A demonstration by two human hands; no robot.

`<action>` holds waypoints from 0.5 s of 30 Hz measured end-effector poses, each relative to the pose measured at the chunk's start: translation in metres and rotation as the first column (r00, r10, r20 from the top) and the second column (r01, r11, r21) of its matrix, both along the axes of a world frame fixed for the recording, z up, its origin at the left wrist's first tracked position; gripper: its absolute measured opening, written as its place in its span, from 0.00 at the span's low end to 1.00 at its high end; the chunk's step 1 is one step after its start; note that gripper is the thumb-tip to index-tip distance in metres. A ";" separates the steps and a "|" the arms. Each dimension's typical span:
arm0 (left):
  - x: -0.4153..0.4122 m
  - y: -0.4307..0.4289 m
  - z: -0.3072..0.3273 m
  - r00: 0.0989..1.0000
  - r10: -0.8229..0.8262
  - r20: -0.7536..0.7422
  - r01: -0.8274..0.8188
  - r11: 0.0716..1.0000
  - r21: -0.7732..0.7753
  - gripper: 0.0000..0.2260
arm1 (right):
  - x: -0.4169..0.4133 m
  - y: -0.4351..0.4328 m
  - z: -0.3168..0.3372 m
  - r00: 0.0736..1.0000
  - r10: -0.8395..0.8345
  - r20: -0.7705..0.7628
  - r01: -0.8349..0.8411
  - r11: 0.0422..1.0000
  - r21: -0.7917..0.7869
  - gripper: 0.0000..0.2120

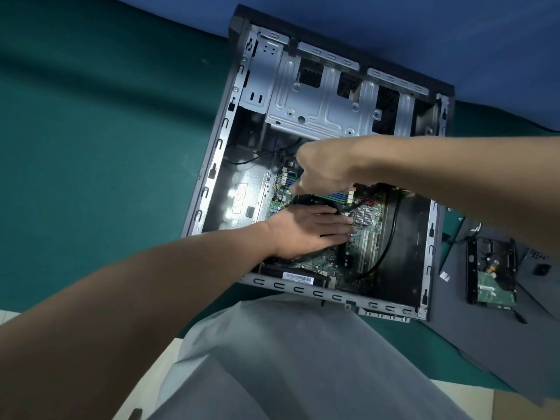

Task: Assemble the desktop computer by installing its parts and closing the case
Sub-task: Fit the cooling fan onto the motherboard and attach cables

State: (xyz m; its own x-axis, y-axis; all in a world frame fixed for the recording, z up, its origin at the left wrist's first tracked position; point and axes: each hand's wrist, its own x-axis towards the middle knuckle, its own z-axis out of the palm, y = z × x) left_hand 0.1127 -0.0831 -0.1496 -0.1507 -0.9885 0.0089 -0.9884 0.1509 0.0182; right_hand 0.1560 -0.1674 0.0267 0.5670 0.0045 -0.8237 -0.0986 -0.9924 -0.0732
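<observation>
Lying open-side up, case [318, 107] long axis near-to-far; left hand [303, 233] fingers [336, 223] flat on cooler [315, 200]; right hand [324, 168] grasp unclear.

Green table mat [91, 140]; blue surface [424, 28] behind

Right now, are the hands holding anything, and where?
The right hand pinches a thin tool, maybe a screwdriver, by its upper end; the grip is mostly hidden. The left hand holds nothing, lying flat on the black cooler.
</observation>
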 end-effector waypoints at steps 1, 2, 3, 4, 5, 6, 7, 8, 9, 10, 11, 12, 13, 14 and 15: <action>-0.001 0.000 -0.001 0.999 -0.003 0.048 0.003 1.000 -0.003 0.27 | -0.002 0.002 0.001 0.975 0.223 0.022 -0.221 0.973 -0.068 0.09; -0.001 0.000 -0.002 0.999 0.001 0.041 -0.002 1.000 0.026 0.27 | -0.003 0.004 0.001 0.886 0.456 0.080 -0.443 0.885 -0.142 0.07; -0.001 0.000 -0.004 1.000 -0.001 0.021 -0.001 0.998 0.055 0.27 | -0.003 0.004 0.001 0.754 0.639 0.153 -0.608 0.766 -0.209 0.08; -0.002 -0.002 -0.003 1.000 -0.013 0.021 0.012 0.998 0.063 0.28 | -0.002 0.003 0.002 0.623 0.754 0.210 -0.713 0.657 -0.245 0.09; -0.002 -0.002 -0.003 0.999 -0.029 0.040 0.026 0.997 0.069 0.29 | -0.001 0.001 0.001 0.541 0.807 0.237 -0.770 0.589 -0.245 0.10; -0.001 -0.002 -0.003 0.997 -0.043 0.063 0.038 0.997 0.072 0.30 | -0.002 0.001 0.001 0.503 0.828 0.247 -0.798 0.555 -0.237 0.10; 0.000 -0.003 -0.004 0.997 -0.054 0.062 0.048 0.995 0.092 0.29 | -0.003 0.001 -0.001 0.508 0.823 0.253 -0.797 0.561 -0.223 0.11; 0.000 -0.001 -0.001 0.999 -0.029 -0.020 0.031 0.994 0.103 0.27 | -0.004 0.002 -0.002 0.566 0.781 0.264 -0.759 0.619 -0.204 0.12; 0.001 -0.001 -0.001 0.997 -0.032 -0.076 0.042 0.991 0.126 0.26 | -0.004 0.003 -0.004 0.681 0.677 0.279 -0.659 0.733 -0.170 0.14; 0.001 -0.001 0.000 0.996 -0.015 -0.093 0.026 0.993 0.116 0.27 | -0.004 0.004 -0.006 0.810 0.510 0.289 -0.496 0.859 -0.128 0.15; 0.000 -0.002 0.001 0.998 -0.010 -0.062 0.016 0.995 0.097 0.30 | -0.003 0.006 -0.007 0.915 0.301 0.268 -0.285 0.954 -0.095 0.16; -0.002 -0.001 0.003 0.997 0.005 -0.083 0.002 0.996 0.084 0.31 | -0.001 0.004 -0.008 0.971 0.098 0.218 -0.084 0.994 -0.074 0.17; -0.001 0.000 0.005 0.995 0.027 -0.100 -0.019 0.997 0.080 0.31 | 0.001 0.001 -0.007 0.986 -0.067 0.151 0.074 0.996 -0.042 0.16; 0.000 -0.001 0.006 0.992 0.031 -0.121 -0.023 0.998 0.066 0.30 | 0.002 -0.003 -0.006 0.979 -0.187 0.080 0.188 0.982 -0.009 0.15; 0.001 -0.001 0.008 0.991 0.024 -0.128 -0.016 0.998 0.059 0.29 | 0.001 -0.005 -0.005 0.969 -0.249 0.001 0.249 0.969 0.015 0.12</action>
